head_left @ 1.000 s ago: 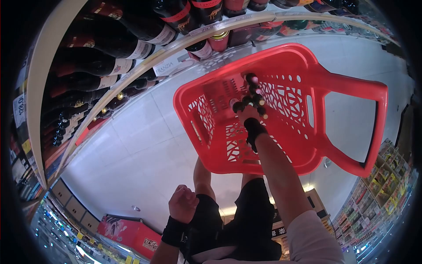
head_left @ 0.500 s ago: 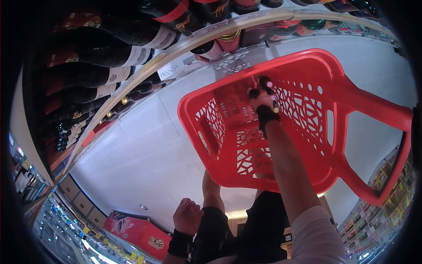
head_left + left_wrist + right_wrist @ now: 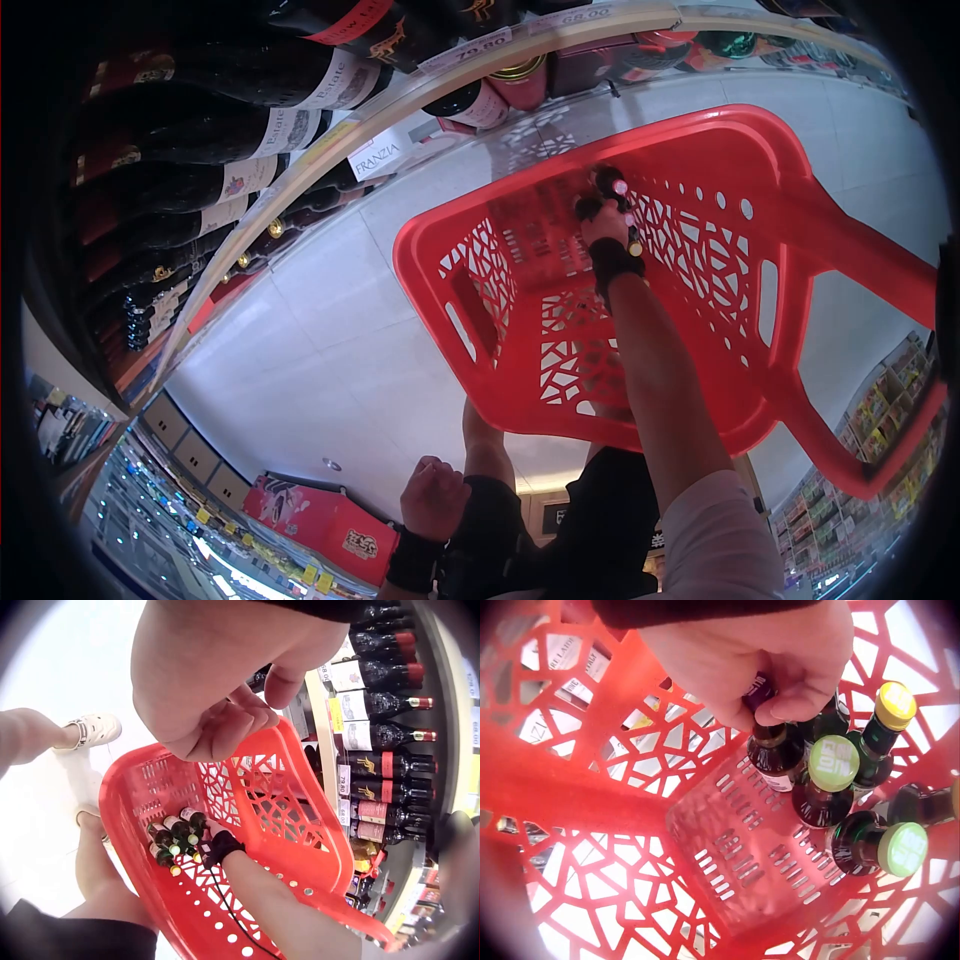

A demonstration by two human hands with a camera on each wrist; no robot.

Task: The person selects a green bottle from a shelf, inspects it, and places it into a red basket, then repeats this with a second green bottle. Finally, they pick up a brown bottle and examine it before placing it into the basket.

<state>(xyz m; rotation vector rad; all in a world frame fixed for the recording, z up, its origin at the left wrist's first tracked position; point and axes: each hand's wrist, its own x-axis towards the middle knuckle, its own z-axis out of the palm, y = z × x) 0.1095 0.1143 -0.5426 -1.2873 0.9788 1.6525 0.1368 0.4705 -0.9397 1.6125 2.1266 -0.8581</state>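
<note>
Deep inside a red shopping basket [image 3: 690,410], my right hand [image 3: 604,224] pinches a dark bottle by its purple cap [image 3: 758,688] and neck. That bottle [image 3: 777,756] stands upright on the slotted basket floor, touching other bottles at its side. Around it are several dark green bottles, some with pale green caps, such as this bottle [image 3: 824,778], and one bottle [image 3: 875,750] with a yellow cap. My left hand [image 3: 436,498] hangs in front of the body, outside the basket, its fingers loosely curled around nothing.
Shelves of wine bottles [image 3: 300,130] curve along the left and top, with a pale shelf edge [image 3: 350,150] close to the basket. The basket's long handle [image 3: 870,260] reaches right. Below is a pale tiled floor [image 3: 290,350]; a red box [image 3: 320,525] stands at lower left.
In the head view the basket and right hand have shifted right. The right hand stays among the bottles. My left hand has dropped slightly, its fingers still curled.
</note>
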